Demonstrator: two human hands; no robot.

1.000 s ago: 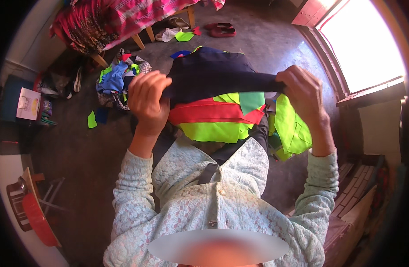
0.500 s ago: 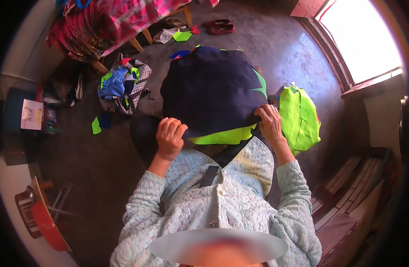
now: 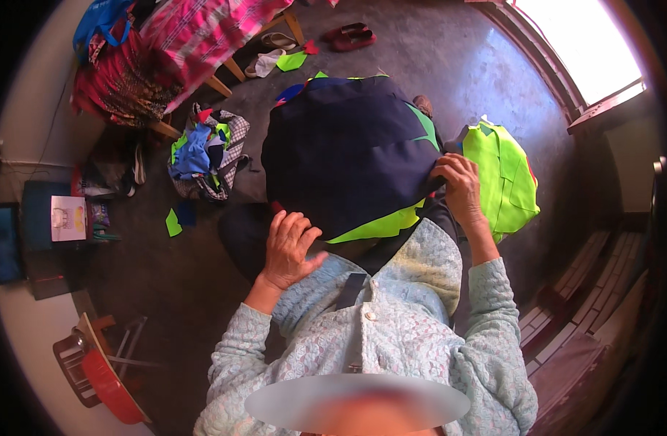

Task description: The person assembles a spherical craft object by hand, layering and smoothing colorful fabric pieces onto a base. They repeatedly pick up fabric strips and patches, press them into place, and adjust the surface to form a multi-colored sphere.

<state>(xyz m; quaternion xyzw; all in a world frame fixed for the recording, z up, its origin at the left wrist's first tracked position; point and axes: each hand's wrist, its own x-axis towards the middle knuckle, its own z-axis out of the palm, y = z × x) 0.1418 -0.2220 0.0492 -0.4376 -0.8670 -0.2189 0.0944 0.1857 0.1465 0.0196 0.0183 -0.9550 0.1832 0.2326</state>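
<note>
A large dark navy cloth (image 3: 340,156) is spread over a round bulky form in front of my lap, which hides what it rests on. Its right edge is pinched between the fingers of my right hand (image 3: 462,187). My left hand (image 3: 291,251) is at the near left corner of the cloth, thumb apart from the fingers, nothing held. A bright yellow-green fabric (image 3: 380,225) shows beneath the near edge. Along the right side peeks a green fabric piece (image 3: 425,123), and a blue piece (image 3: 290,92) sticks out at the far left.
Right of the cloth lies a yellow-green fabric pile (image 3: 502,178). To the left, a checked bag (image 3: 235,138) holds mixed scraps. Dark red shoes (image 3: 354,36) are on the floor beyond, near a bed with a pink cover (image 3: 195,36). A bright doorway (image 3: 580,43) is at right.
My left hand has let go of the cloth's near edge and its fingers have spread. My right hand still grips the right edge. The view has shifted slightly.
</note>
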